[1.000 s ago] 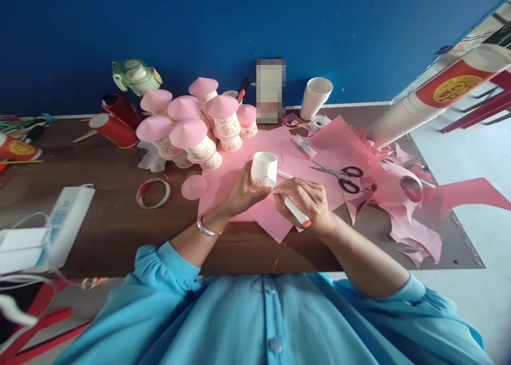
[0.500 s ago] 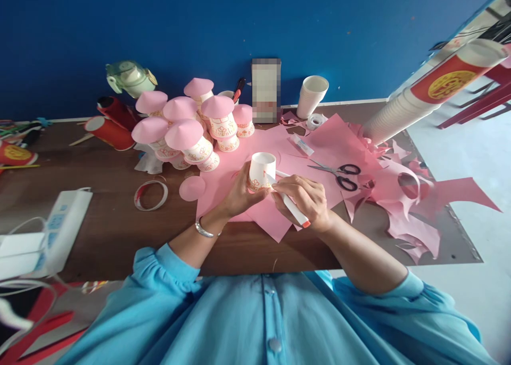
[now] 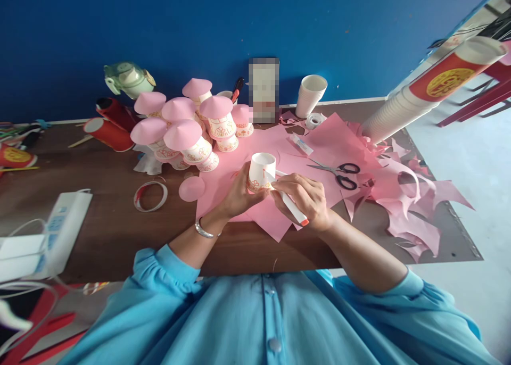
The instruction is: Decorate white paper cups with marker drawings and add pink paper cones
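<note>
A white paper cup (image 3: 261, 165) with red-orange flower drawings around its lower part sits in my left hand (image 3: 240, 193), fingers wrapped round its left side and base. My right hand (image 3: 305, 197) grips a white marker (image 3: 294, 209) with an orange-red end, its tip side close to the cup's right wall. A thin white piece, perhaps the marker's cap, sticks out above the right fingers. Beneath both hands lie sheets of pink paper (image 3: 223, 189). Left of them stands a cluster of decorated cup towers (image 3: 195, 152) with pink cone roofs.
Black-handled scissors (image 3: 345, 176), a glue tube (image 3: 301, 144) and pink scraps (image 3: 411, 232) lie to the right. Behind are stacked white cups (image 3: 310, 96) and a tape roll (image 3: 315, 121). A long cup stack (image 3: 403, 112) leans at far right. Leftward are a tape ring (image 3: 150, 196) and power strip (image 3: 64, 226).
Both hands keep nearly the same pose around the cup and marker. The view has shifted slightly, and a pink scrap's tip at the far right appears moved inward.
</note>
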Motion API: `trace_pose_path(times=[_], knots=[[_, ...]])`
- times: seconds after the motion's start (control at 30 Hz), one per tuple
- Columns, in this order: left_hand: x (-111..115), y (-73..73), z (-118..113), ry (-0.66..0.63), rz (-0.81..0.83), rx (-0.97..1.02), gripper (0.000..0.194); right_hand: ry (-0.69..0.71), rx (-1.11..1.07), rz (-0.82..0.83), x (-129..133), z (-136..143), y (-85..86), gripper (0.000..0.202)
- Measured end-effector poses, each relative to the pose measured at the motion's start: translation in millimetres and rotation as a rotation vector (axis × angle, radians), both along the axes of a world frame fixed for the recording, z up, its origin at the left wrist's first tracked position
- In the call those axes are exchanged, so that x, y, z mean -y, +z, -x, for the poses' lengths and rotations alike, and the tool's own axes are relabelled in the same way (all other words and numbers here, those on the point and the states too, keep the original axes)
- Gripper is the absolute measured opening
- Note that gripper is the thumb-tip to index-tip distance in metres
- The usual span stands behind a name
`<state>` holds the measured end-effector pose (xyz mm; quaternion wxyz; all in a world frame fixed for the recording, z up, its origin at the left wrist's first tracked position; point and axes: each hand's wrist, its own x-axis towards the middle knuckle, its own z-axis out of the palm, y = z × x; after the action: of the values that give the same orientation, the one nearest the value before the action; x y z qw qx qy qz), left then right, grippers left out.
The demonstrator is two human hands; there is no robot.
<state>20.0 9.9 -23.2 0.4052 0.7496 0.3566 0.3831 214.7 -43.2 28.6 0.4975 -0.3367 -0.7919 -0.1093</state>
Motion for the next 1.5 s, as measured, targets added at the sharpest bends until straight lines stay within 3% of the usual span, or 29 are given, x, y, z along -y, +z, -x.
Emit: trace_pose_path(times=[0.4,0.8,1.03,1.23,1.5], knots=[[0,0.0,-1,0.024,0.046,0.019,0.062,0.043,-0.026,-0.006,0,2,-1.5,0.022],[0,-0.2,0,0.003,0.042,0.041,0.058,0.001,-0.006,-0.003,-1,0,-3.1,0.019],[1,8.1,2,-0.063,0.151,0.080,0.058,0.005,-0.026,0.025,0,-2,-1.5,0.027],[2,14.8,4,-0.125,0.144,0.083,0.053,0.030,-0.038,0.033,1,-4,0.3,0.031],[3,14.2,8,-0.190,0.295,0.148,0.058,0.024,-0.045,0.034,2,-4,1.8,0.031]])
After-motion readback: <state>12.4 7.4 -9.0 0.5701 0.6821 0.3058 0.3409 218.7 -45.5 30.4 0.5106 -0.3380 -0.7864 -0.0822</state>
